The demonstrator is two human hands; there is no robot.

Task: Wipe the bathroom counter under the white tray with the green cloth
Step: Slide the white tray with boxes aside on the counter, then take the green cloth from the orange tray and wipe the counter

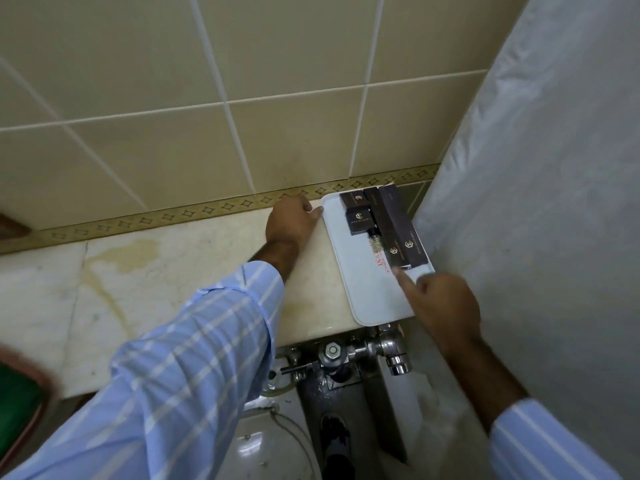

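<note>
Sleeve (194, 358) nearest, left arm reaching out over desk (194, 271). Tray (367, 271) sits flat at the desk's right end by the curtain (536, 202), white, carrying dark boxes (377, 220). Left hand (289, 221) loosely curled, touching the tray's far-left edge; right hand (440, 303) on the near corner, forefinger out, holding nothing. Cloth (17, 407) probably the green blur at far left. Nothing wiped under the tray yet; lift, wipe, replace remain.

both hands (290, 221) (441, 303) outstretched, empty
</note>
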